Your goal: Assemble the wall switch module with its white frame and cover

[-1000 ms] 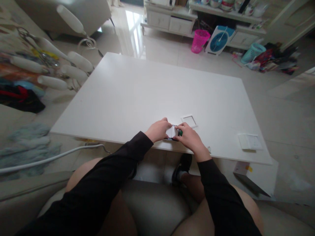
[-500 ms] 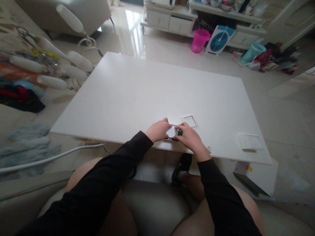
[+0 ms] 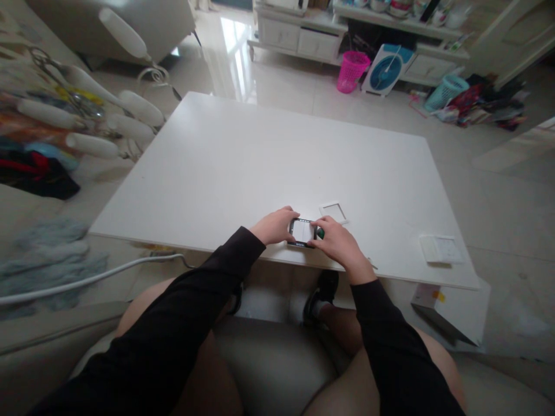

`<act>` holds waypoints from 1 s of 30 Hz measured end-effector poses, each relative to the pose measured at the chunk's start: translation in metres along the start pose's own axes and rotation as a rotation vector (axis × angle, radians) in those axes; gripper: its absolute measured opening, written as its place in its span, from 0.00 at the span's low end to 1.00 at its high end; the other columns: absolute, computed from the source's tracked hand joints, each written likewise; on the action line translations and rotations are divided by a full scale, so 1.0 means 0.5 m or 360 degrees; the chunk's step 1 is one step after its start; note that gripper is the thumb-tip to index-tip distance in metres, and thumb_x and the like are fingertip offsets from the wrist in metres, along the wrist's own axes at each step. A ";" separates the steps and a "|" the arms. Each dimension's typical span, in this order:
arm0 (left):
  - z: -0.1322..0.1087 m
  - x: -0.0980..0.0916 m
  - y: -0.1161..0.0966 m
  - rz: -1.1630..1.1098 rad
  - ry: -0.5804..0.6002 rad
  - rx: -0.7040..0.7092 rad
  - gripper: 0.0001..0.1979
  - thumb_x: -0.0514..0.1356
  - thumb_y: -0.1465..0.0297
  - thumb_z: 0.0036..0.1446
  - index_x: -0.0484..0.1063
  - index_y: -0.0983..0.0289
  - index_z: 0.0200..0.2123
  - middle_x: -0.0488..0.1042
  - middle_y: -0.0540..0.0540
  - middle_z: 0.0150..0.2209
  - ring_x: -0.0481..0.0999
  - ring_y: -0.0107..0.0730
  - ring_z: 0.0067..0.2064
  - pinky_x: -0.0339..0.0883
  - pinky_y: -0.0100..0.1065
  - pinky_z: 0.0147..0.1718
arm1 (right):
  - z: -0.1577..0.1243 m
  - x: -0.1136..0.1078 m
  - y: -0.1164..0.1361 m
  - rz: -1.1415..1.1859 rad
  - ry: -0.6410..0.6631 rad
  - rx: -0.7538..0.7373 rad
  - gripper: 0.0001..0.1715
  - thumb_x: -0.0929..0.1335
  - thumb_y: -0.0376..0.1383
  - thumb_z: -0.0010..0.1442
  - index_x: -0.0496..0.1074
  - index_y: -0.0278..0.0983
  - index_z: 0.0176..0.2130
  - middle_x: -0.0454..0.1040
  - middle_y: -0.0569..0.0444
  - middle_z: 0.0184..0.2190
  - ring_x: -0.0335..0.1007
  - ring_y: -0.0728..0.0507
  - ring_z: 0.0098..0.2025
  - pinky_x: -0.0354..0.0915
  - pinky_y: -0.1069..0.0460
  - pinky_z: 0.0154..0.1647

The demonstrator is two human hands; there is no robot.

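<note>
Close to the table's near edge lies a wall switch (image 3: pixel 302 231), a small white panel in a black frame. My left hand (image 3: pixel 276 225) grips its left side, thumb and fingertip at the lower and upper corners. On the opposite side, my right hand (image 3: pixel 333 240) holds the right edge in the same way. A small green thing (image 3: pixel 320 233) shows beneath my right fingers; its shape is mostly hidden. Just beyond that hand, a white square switch frame (image 3: pixel 333 212) lies flat on the table. By my right wrist, a thin piece (image 3: pixel 372 263) sticks out at the edge, too small to name.
The white table (image 3: pixel 243 162) stretches ahead. A white square piece (image 3: pixel 441 250) lies near its right end. An open carton (image 3: pixel 451 312) stands below the right corner. A lamp with white shades (image 3: pixel 124 32) stands left. Beyond are a pink basket (image 3: pixel 353 72) and a fan (image 3: pixel 385 70).
My left hand has shifted slightly left, its fingers now at the switch's left edge, so more of the white panel shows. The right hand has barely moved.
</note>
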State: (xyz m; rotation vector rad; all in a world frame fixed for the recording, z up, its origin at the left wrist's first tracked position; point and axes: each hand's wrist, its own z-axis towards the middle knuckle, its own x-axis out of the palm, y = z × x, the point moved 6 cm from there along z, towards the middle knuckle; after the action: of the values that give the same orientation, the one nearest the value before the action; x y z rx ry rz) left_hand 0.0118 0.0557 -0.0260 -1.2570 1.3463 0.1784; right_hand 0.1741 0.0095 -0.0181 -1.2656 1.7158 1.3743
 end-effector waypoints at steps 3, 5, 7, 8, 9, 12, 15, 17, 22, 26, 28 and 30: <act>0.000 -0.006 0.008 -0.0012 -0.0023 -0.0041 0.31 0.75 0.70 0.47 0.76 0.65 0.56 0.75 0.60 0.56 0.80 0.39 0.47 0.73 0.33 0.46 | -0.001 -0.006 -0.006 -0.0048 0.0004 0.0025 0.22 0.78 0.41 0.56 0.79 0.42 0.50 0.76 0.50 0.52 0.75 0.42 0.44 0.64 0.51 0.38; -0.001 -0.008 0.006 -0.0003 -0.0027 -0.0051 0.28 0.75 0.71 0.47 0.78 0.64 0.53 0.76 0.59 0.54 0.80 0.38 0.46 0.73 0.33 0.46 | 0.000 -0.006 -0.009 -0.0056 0.0006 0.0029 0.21 0.78 0.41 0.56 0.79 0.42 0.50 0.76 0.50 0.51 0.75 0.42 0.44 0.64 0.51 0.38; -0.002 -0.010 0.002 0.0012 -0.0032 -0.0064 0.26 0.75 0.71 0.46 0.80 0.64 0.51 0.77 0.59 0.54 0.80 0.39 0.46 0.73 0.33 0.45 | 0.002 -0.004 -0.010 -0.0060 0.0004 0.0028 0.21 0.78 0.40 0.56 0.80 0.42 0.49 0.76 0.51 0.51 0.75 0.42 0.44 0.64 0.51 0.38; -0.002 -0.010 0.001 0.0020 -0.0034 -0.0073 0.25 0.76 0.71 0.46 0.80 0.64 0.50 0.77 0.59 0.54 0.80 0.39 0.46 0.73 0.34 0.46 | 0.003 -0.003 -0.010 -0.0063 0.0002 0.0028 0.21 0.78 0.40 0.55 0.80 0.42 0.49 0.76 0.51 0.51 0.75 0.42 0.44 0.64 0.51 0.38; -0.003 -0.011 0.000 0.0027 -0.0036 -0.0082 0.25 0.76 0.70 0.46 0.80 0.64 0.49 0.78 0.59 0.54 0.81 0.39 0.46 0.73 0.34 0.46 | 0.004 -0.002 -0.010 -0.0067 -0.0001 0.0030 0.21 0.78 0.40 0.55 0.80 0.42 0.49 0.76 0.51 0.51 0.75 0.42 0.44 0.64 0.51 0.39; -0.003 -0.011 -0.002 0.0038 -0.0051 -0.0103 0.24 0.76 0.70 0.46 0.81 0.64 0.48 0.79 0.59 0.53 0.81 0.39 0.45 0.73 0.35 0.46 | 0.003 -0.001 -0.009 -0.0066 -0.0012 0.0045 0.21 0.79 0.39 0.54 0.80 0.43 0.48 0.76 0.52 0.51 0.75 0.42 0.43 0.64 0.51 0.38; -0.004 -0.009 0.000 0.0037 -0.0074 -0.0107 0.25 0.76 0.71 0.46 0.81 0.64 0.49 0.79 0.59 0.54 0.81 0.39 0.45 0.73 0.35 0.46 | 0.002 -0.002 -0.007 -0.0063 -0.0020 0.0063 0.20 0.79 0.39 0.54 0.80 0.43 0.48 0.76 0.52 0.51 0.75 0.42 0.44 0.63 0.51 0.38; -0.003 -0.007 0.001 0.0032 -0.0082 -0.0103 0.24 0.76 0.71 0.46 0.81 0.64 0.49 0.79 0.59 0.54 0.81 0.39 0.45 0.73 0.35 0.47 | 0.001 -0.003 -0.006 -0.0068 -0.0020 0.0070 0.20 0.79 0.39 0.55 0.80 0.43 0.47 0.76 0.53 0.52 0.75 0.42 0.43 0.63 0.51 0.38; -0.003 -0.006 0.002 0.0025 -0.0093 -0.0104 0.23 0.76 0.71 0.45 0.82 0.64 0.47 0.80 0.59 0.53 0.81 0.39 0.45 0.73 0.35 0.46 | 0.001 -0.002 -0.005 -0.0084 -0.0028 0.0078 0.21 0.79 0.40 0.54 0.79 0.43 0.47 0.76 0.52 0.51 0.75 0.42 0.43 0.63 0.50 0.38; -0.002 -0.007 -0.001 0.0044 -0.0085 -0.0088 0.20 0.76 0.71 0.45 0.83 0.63 0.45 0.80 0.59 0.52 0.81 0.39 0.44 0.73 0.35 0.45 | 0.001 -0.002 -0.004 -0.0104 -0.0033 0.0074 0.20 0.79 0.40 0.54 0.79 0.43 0.47 0.76 0.53 0.50 0.75 0.42 0.43 0.62 0.50 0.37; -0.003 -0.007 -0.002 0.0051 -0.0084 -0.0093 0.21 0.76 0.71 0.45 0.83 0.63 0.45 0.80 0.59 0.52 0.81 0.39 0.44 0.73 0.35 0.44 | 0.001 -0.002 -0.005 -0.0115 -0.0036 0.0077 0.20 0.79 0.40 0.54 0.79 0.44 0.47 0.76 0.53 0.50 0.75 0.42 0.43 0.62 0.50 0.37; -0.003 -0.008 -0.003 0.0058 -0.0083 -0.0094 0.21 0.76 0.71 0.45 0.83 0.63 0.45 0.80 0.59 0.51 0.81 0.39 0.44 0.73 0.35 0.44 | 0.002 -0.001 -0.005 -0.0124 -0.0036 0.0081 0.20 0.79 0.40 0.54 0.79 0.44 0.47 0.76 0.53 0.50 0.75 0.42 0.43 0.61 0.50 0.37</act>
State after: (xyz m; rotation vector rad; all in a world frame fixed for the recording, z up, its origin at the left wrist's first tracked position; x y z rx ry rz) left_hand 0.0110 0.0560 -0.0217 -1.2695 1.3276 0.2765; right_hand 0.1766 0.0105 -0.0186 -1.2706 1.6585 1.2878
